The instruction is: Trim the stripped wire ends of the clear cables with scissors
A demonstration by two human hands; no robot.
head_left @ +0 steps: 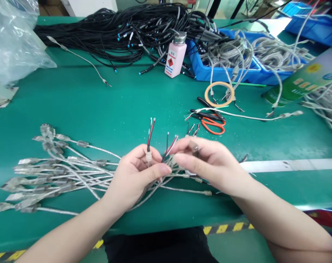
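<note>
My left hand (pixel 135 175) is closed around a bundle of clear-sheathed cables (pixel 72 171) that fans out to the left across the green mat (pixel 100 106), ending in several USB plugs. The stripped ends with red and black wires (pixel 151 133) stick up from between my fingers. My right hand (pixel 206 160) pinches the cable ends right beside the left hand's thumb, fingers pressed together on them. A few more stripped ends (pixel 193 128) show just behind my right hand.
Red-handled scissors (pixel 213 123) lie behind my hands, with a tape ring (pixel 220 94) further back. A pink dispenser bottle (pixel 176 54) stands by a heap of black cables (pixel 119 33). A blue bin (pixel 209 71) holds grey cables. A plastic bag (pixel 12 40) sits far left.
</note>
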